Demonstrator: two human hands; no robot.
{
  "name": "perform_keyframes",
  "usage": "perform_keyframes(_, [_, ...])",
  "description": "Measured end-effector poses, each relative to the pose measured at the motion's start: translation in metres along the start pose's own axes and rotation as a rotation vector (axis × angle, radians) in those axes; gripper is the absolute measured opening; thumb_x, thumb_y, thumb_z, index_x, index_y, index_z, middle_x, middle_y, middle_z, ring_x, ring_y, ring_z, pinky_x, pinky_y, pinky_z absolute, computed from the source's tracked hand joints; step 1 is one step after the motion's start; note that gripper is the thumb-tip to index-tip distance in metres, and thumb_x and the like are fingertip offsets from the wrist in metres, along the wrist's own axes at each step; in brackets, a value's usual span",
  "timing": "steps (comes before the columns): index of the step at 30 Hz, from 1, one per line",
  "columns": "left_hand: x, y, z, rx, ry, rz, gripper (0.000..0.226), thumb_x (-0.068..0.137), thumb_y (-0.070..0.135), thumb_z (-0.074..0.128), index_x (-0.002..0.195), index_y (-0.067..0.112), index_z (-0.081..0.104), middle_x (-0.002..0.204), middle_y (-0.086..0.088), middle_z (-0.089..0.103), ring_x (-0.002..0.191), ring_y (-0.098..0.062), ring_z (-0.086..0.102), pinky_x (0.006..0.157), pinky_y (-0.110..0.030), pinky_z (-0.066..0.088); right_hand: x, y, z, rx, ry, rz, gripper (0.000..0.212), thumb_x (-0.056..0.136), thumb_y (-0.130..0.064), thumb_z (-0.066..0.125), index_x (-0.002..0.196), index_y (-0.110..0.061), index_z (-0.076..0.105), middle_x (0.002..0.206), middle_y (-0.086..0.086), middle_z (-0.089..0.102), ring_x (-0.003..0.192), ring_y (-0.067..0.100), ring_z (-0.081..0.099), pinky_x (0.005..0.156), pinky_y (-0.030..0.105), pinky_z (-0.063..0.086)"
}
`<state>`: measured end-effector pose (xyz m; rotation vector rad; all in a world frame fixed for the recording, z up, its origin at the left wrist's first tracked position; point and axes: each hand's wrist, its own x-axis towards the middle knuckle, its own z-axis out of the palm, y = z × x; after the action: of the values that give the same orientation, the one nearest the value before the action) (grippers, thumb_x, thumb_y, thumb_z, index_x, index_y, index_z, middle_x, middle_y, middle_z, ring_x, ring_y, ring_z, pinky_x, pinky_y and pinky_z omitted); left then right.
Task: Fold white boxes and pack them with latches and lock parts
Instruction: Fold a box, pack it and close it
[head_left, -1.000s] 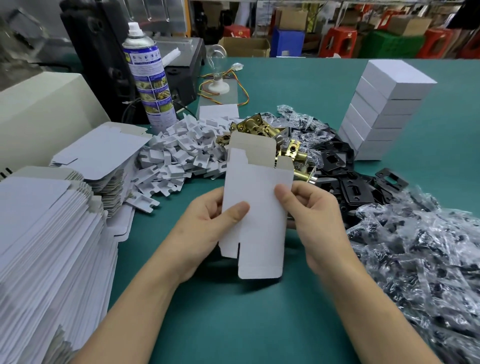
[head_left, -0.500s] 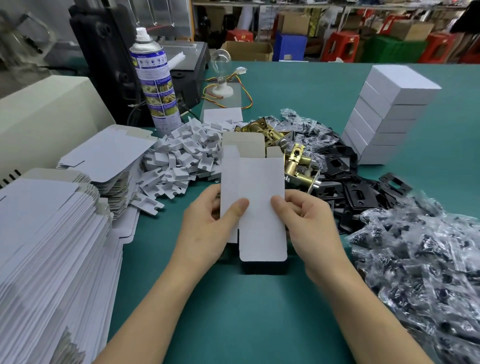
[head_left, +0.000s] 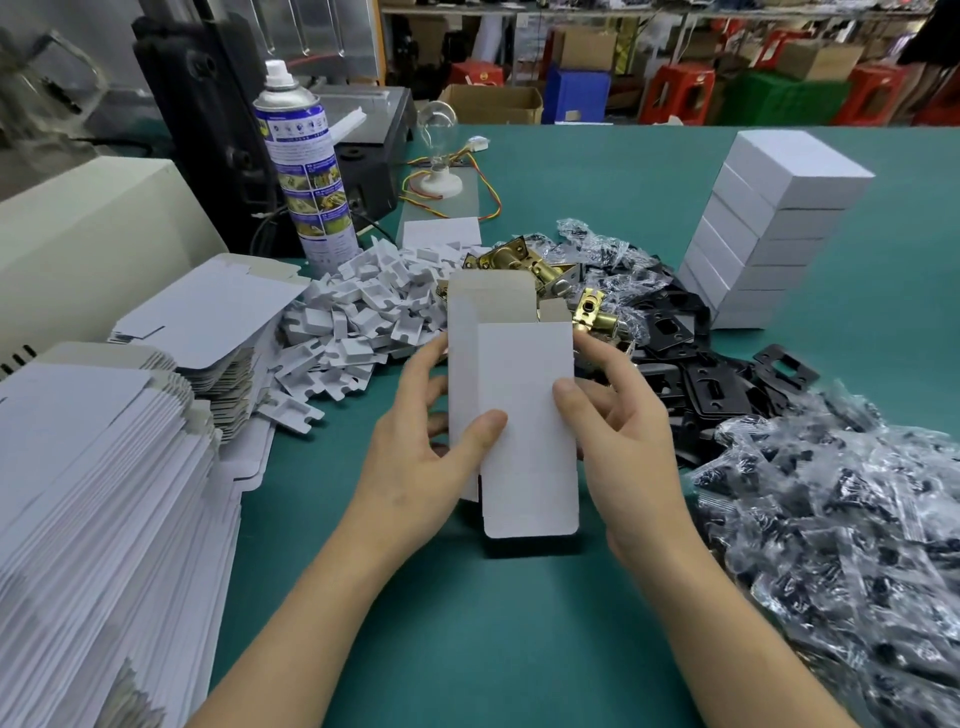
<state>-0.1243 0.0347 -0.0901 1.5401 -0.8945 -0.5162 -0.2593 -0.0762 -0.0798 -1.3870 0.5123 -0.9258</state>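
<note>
Now, you have the half-formed box (head_left: 524, 415) pinched between both hands just above the green table (head_left: 467, 623), in front of the heap of brass latches (head_left: 550, 270): your left hand (head_left: 415, 457) curls round its left edge with the thumb pressed on the front panel, and your right hand (head_left: 623, 441) does the same on the right edge. Squeeze the two side edges evenly so the sleeve opens square rather than skewed, and keep your thumbs clear of the bottom end; the long bottom flap hangs straight down, so fold the small side flaps in first and tuck it after them until it sits flush. The top end stands open with its flaps up, and only grey card shows inside, no parts yet. The finished boxes (head_left: 769, 228) stacked at the far right are all closed, so what they hold cannot be told. The clear bags (head_left: 857, 519) on your right hold small dark parts, too small to name, while the black plates (head_left: 711, 379) and white card inserts (head_left: 363, 312) lie loose in heaps
</note>
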Motion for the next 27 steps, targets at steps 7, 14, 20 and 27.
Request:
perform_keyframes(7, [-0.0015, 0.0046, -0.0037, 0.005, 0.055, 0.087, 0.076, 0.088, 0.045, 0.071, 0.151, 0.063, 0.033, 0.122, 0.024, 0.065, 0.097, -0.011, 0.076, 0.077, -0.047, 0.065, -0.0015, 0.0005, 0.0021, -0.014, -0.095, -0.021, 0.038, 0.099, -0.031, 0.061, 0.13, -0.053, 0.061, 0.111, -0.002, 0.075, 0.099, 0.02, 0.074, 0.078, 0.039, 0.064])
perform_keyframes(14, [-0.0039, 0.0048, -0.0053, -0.045, -0.051, 0.153, 0.061, 0.087, 0.05, 0.066, 0.142, 0.066, 0.044, 0.125, 0.018, 0.069, 0.108, -0.018, 0.072, 0.083, -0.038, 0.063, -0.0024, -0.0028, 0.0022, 0.017, -0.135, -0.048, 0.037, 0.101, -0.033, 0.059, 0.135, -0.045, 0.061, 0.107, 0.003, 0.069, 0.102, 0.026, 0.071, 0.084, 0.05, 0.062])
perform_keyframes(20, [-0.0063, 0.0064, -0.0037, -0.101, -0.126, 0.161, 0.036, 0.096, 0.041, 0.061, 0.13, 0.053, 0.059, 0.116, 0.016, 0.072, 0.101, -0.007, 0.072, 0.076, -0.02, 0.059, 0.0009, -0.0062, -0.0009, 0.081, -0.139, -0.021, 0.023, 0.098, -0.026, 0.06, 0.118, -0.036, 0.067, 0.092, -0.005, 0.066, 0.09, 0.014, 0.066, 0.075, 0.035, 0.06])
perform_keyframes(27, [-0.0046, 0.0076, -0.0021, -0.109, -0.085, 0.132, 0.026, 0.102, 0.03, 0.059, 0.123, 0.045, 0.067, 0.11, 0.01, 0.075, 0.094, -0.008, 0.072, 0.073, -0.023, 0.06, 0.0007, -0.0058, -0.0036, -0.097, -0.136, -0.044, 0.03, 0.092, -0.041, 0.067, 0.121, -0.039, 0.065, 0.104, 0.006, 0.071, 0.095, 0.021, 0.071, 0.078, 0.041, 0.063])
